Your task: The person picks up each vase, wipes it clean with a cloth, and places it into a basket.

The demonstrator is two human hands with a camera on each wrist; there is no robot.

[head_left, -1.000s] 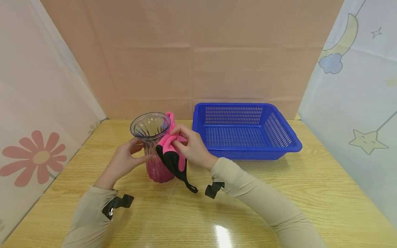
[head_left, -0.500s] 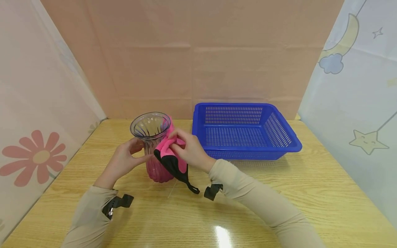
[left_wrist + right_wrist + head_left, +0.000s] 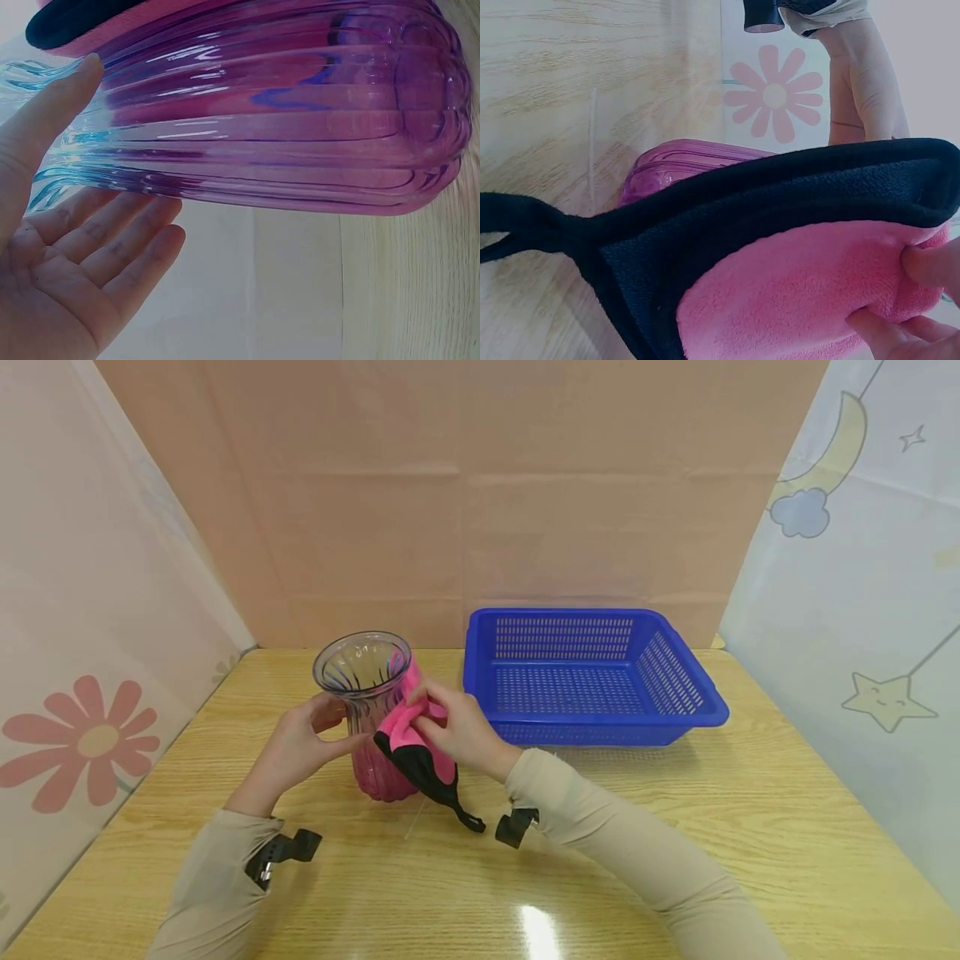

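A ribbed glass vase [image 3: 378, 772], clear at its flared rim and pink toward the base, stands upright on the table. My left hand [image 3: 294, 750] holds its neck, thumb in front and fingers on the far side; in the left wrist view the thumb [image 3: 75, 82] touches the glass. Pink and black plush cloth [image 3: 780, 292], with a black hanging loop, is pinched between the thumb and fingers of my right hand [image 3: 461, 727]. It lies against the vase's right side, and part of it reaches behind the rim. The loop hangs near the tabletop.
To the right of the vase, a blue plastic basket [image 3: 592, 720] with slotted walls stands at the back of the wooden table [image 3: 600, 877]. A thin pale strip [image 3: 415, 820] lies in front of the vase. Printed curtains border the table.
My right hand has moved slightly down along the vase's side, bringing the cloth with it. The cloth's top end sits lower beside the rim. My left hand and the vase stay put.
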